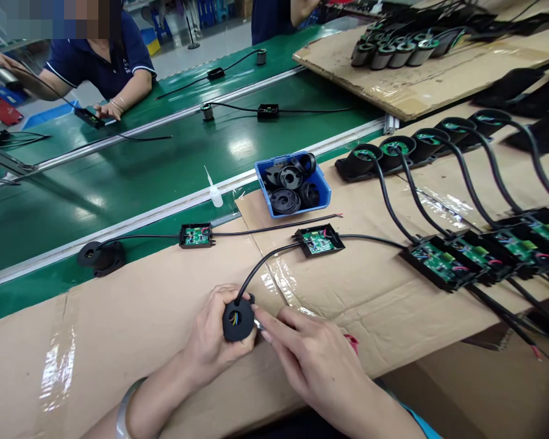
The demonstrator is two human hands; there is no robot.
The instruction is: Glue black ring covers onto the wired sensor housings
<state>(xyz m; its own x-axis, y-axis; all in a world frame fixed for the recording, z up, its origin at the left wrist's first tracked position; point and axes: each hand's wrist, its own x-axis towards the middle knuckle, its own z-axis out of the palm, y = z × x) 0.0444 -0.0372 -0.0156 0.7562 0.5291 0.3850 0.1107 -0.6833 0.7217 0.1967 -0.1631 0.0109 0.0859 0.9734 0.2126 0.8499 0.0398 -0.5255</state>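
Observation:
My left hand point(215, 332) is wrapped round a black round housing point(238, 329), whose end with a centre hole faces up. Thin coloured wires show inside that hole. A black cable point(260, 262) runs from the housing to an open black box with a green circuit board point(319, 241). At the housing's right side, my right hand point(315, 353) is closed round a tool. Its metal tip point(258, 324) shows by the fingertips and a red end point(351, 342) beyond the palm; the rest is hidden, so I cannot tell its kind.
A blue bin point(324, 198) of black round parts stands ahead. Left of it lies a white dropper bottle point(216, 195). Another wired housing point(100, 257) sits at left. Several cabled housings with open boxes point(439, 262) line the right. A co-worker point(105, 67) handles parts across the green conveyor point(174, 158).

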